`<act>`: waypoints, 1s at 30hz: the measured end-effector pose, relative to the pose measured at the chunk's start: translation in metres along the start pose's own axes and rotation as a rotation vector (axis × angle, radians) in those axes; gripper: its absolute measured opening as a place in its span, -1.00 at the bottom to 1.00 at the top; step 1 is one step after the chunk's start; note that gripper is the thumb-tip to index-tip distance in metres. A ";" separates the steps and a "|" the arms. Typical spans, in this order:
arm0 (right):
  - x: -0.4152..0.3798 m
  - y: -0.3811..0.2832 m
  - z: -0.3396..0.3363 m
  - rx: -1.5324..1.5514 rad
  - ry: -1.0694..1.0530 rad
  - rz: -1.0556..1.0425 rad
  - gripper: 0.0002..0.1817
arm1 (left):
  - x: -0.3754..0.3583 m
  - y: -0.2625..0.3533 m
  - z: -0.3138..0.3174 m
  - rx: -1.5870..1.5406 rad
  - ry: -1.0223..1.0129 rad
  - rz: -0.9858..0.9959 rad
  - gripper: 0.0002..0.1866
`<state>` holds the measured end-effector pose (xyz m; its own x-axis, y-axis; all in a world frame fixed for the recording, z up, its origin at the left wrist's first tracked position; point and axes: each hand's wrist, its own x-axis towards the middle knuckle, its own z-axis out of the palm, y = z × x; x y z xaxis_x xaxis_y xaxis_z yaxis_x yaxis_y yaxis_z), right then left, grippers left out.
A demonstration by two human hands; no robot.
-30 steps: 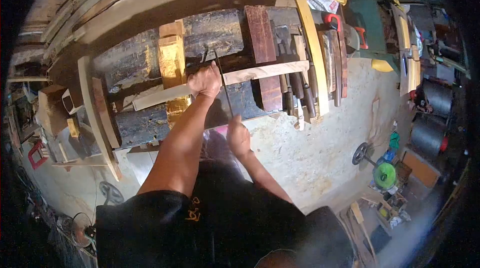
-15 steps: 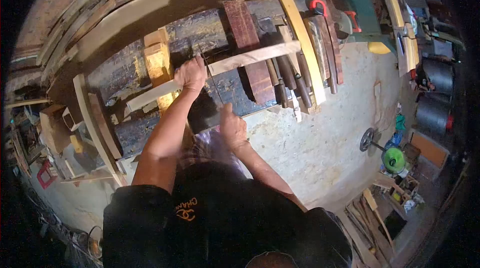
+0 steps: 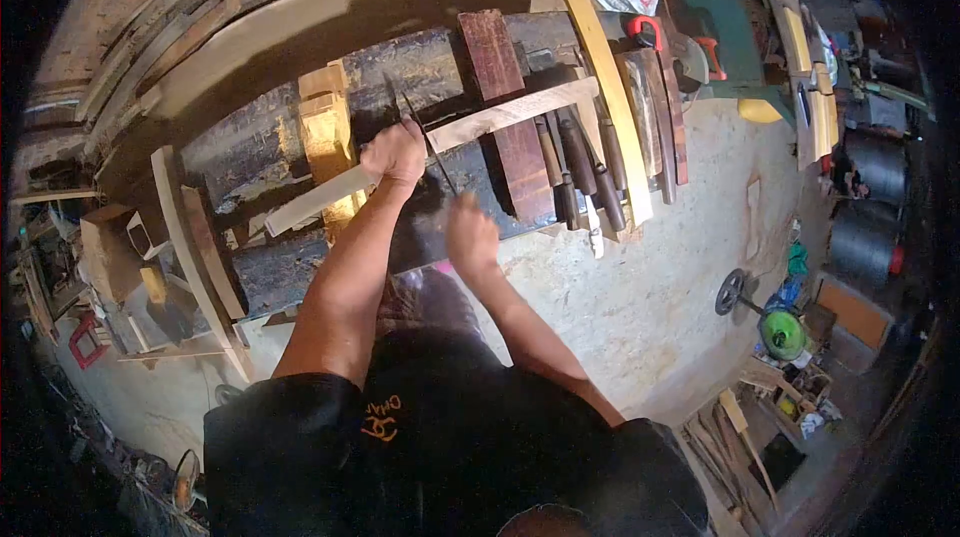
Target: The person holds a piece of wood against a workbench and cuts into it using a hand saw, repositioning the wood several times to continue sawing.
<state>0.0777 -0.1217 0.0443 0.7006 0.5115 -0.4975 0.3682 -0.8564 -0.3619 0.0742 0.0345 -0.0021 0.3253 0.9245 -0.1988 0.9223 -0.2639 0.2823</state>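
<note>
A long pale wooden strip (image 3: pixel 515 114) lies slantwise over the dark bench (image 3: pixel 270 272), across a yellowish block (image 3: pixel 325 132) and a reddish-brown board (image 3: pixel 497 62). My left hand (image 3: pixel 396 151) is closed round the strip left of its middle. Beside it a thin dark saw blade (image 3: pixel 433 149) crosses the strip. My right hand (image 3: pixel 471 234), somewhat blurred, is closed at the blade's near end; the handle is hidden in the fist. The blade's far end reaches past the strip over the bench.
Several dark-handled tools (image 3: pixel 578 162) lie right of the reddish-brown board, by a long yellow slat (image 3: pixel 609 97) and a red-handled saw (image 3: pixel 645 32). A curved wooden piece (image 3: pixel 185 237) leans at the bench's left end. A green fan-like object (image 3: pixel 783 333) stands on the floor at right.
My right hand has shifted slightly toward the strip with the blade. The whole view has moved a little, so the bench appears lower; my left hand keeps its hold.
</note>
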 end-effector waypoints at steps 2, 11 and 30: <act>0.034 -0.013 0.010 0.005 0.089 -0.182 -0.77 | -0.003 0.001 0.000 0.002 0.011 -0.004 -0.48; 0.021 -0.012 0.010 0.058 0.090 -0.096 -0.76 | -0.002 0.000 0.013 0.046 0.228 0.041 -0.46; 0.012 0.001 0.013 0.023 -0.009 -0.042 -0.70 | 0.001 -0.004 0.021 0.056 0.334 0.100 -0.51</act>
<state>0.0788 -0.1150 0.0278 0.6790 0.5478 -0.4888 0.3831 -0.8323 -0.4006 0.0757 0.0309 -0.0230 0.3372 0.9297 0.1479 0.9024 -0.3640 0.2308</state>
